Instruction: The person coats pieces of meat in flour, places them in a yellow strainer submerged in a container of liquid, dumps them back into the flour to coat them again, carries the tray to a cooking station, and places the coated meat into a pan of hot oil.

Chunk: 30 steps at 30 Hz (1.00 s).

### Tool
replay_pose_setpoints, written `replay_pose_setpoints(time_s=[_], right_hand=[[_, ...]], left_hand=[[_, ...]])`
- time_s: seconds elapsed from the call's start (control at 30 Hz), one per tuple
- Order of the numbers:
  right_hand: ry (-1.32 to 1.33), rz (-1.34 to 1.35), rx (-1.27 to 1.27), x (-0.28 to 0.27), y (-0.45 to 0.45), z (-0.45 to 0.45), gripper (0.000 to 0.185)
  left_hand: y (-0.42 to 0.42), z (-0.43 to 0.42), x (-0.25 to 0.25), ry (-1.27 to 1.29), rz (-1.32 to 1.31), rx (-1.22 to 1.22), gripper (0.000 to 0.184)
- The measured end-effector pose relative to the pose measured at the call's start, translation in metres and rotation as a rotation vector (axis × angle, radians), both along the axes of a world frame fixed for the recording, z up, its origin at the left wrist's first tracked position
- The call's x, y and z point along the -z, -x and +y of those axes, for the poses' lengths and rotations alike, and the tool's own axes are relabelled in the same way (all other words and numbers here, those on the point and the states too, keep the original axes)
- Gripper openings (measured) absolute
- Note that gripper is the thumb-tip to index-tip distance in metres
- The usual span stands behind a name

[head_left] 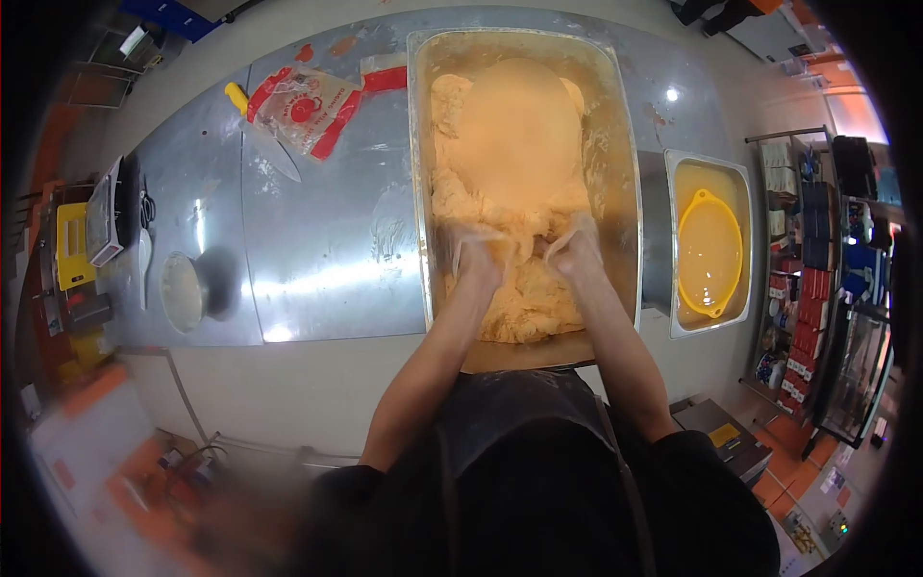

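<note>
A large metal tray holds a mass of orange-yellow dough, smooth at the far part and rough and lumpy nearer me. My left hand, in a loose clear glove, is pressed into the lumpy dough left of the middle. To its right my right hand, gloved the same way, is sunk into the dough too. The fingers of both hands are buried or blurred, so their grip is hidden. The two hands are a short way apart.
A smaller tray with a yellow-rimmed round strainer in liquid stands at the right. Left lie a red-printed plastic bag, a knife with a yellow handle, a bowl and scissors. Shelves stand far right.
</note>
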State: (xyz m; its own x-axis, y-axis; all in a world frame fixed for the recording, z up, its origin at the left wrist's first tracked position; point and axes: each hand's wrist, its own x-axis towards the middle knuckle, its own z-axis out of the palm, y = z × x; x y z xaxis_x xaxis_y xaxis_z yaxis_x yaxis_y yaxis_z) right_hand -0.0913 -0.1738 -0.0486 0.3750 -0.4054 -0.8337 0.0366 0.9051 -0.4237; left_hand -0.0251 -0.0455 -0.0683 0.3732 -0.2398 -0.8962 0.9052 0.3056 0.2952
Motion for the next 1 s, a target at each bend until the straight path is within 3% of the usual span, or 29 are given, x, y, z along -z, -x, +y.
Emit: replay_pose_setpoints(time_s=[0.1,0.2,0.3,0.37,0.43,0.57,0.63,0.7,0.73,0.87,1.0], right_hand=[[-0.069,0.178,0.025,0.014,0.030,-0.014,0.038],[-0.110,0.191,-0.002,0.034,0.046,-0.001,0.039],[0.007,0.036,0.046,0.024,-0.003,0.008,0.036],[0.077,-0.089,0.060,0.013,-0.036,0.002,0.033],[-0.042,-0.542,0.036,0.013,-0.051,-0.017,0.033],[0.030,-0.512,-0.181,-0.033,-0.056,-0.052,0.027],[0.358,-0.370,-0.299,-0.021,-0.036,-0.063,0.023],[0.939,-0.108,-0.529,0.003,-0.005,-0.066,0.023],[1.220,-0.004,-0.617,0.017,0.015,-0.064,0.024],[0.486,0.272,-0.953,0.010,0.078,-0.021,0.021],[0.004,0.145,-0.814,0.021,0.084,0.005,0.020]], left_hand=[[-0.014,0.000,-0.010,0.147,-0.059,-0.062,0.056],[-0.015,-0.001,-0.014,0.209,-0.095,-0.100,0.055],[-0.021,-0.016,-0.010,0.252,-0.121,-0.142,0.054],[-0.030,-0.026,-0.036,0.373,-0.216,-0.153,0.053],[-0.045,-0.037,-0.061,0.533,-0.328,-0.150,0.051],[-0.084,-0.038,-0.042,0.414,-0.480,0.057,0.046],[-0.074,-0.033,-0.057,0.314,-0.589,0.061,0.042],[-0.044,-0.015,-0.045,0.103,-0.811,0.046,0.040],[-0.030,0.003,-0.021,-0.207,-0.824,0.464,0.035],[0.067,0.061,0.020,-0.207,0.117,0.678,0.026],[0.083,0.037,0.012,-0.045,0.139,0.579,0.023]])
